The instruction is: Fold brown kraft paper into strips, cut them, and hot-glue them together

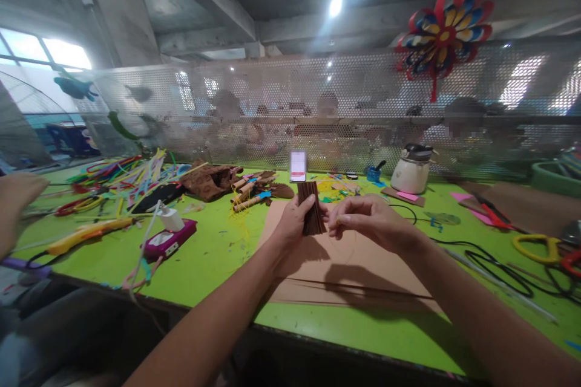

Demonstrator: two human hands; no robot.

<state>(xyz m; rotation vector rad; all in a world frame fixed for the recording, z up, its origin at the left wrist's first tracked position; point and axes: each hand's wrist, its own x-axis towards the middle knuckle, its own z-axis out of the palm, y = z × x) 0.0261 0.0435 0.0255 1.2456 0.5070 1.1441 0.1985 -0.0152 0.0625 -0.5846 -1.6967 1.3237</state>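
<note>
My left hand (294,219) is closed round a bundle of dark brown sticks (310,205), held upright above a brown cardboard sheet (345,272). My right hand (367,217) is just to the right of the bundle, its fingertips pinched at the sticks' side. A few thin brown sticks (363,290) lie flat on the cardboard near the front. Both forearms reach in from the bottom of the view over the green table (218,254).
Coloured pipe cleaners (122,172), a phone (298,165), a white pot (411,170), a pink power bank with charger (169,236), yellow scissors (538,246) and black cables (494,260) lie about. Another person's hand (16,193) shows at far left. A perforated screen (345,103) backs the table.
</note>
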